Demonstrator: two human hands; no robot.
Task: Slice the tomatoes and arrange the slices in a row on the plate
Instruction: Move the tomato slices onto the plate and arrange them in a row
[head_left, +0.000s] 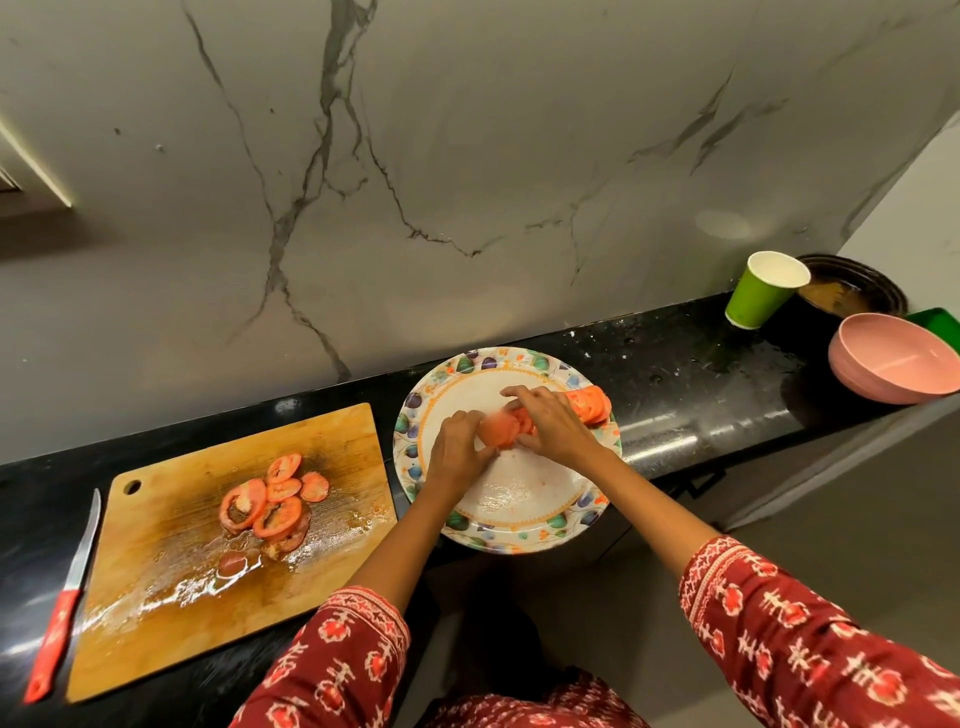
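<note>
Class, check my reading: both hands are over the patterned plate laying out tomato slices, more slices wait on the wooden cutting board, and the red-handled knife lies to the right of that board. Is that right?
Not quite. The head view shows the red-handled knife lying left of the wooden cutting board, not right. The rest holds: left hand and right hand over the patterned plate, slices on the board.

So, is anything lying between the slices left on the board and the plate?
Nothing visible does. The slices lie on the board, and only bare counter separates it from the plate. The knife lies on the board's far side.
</note>
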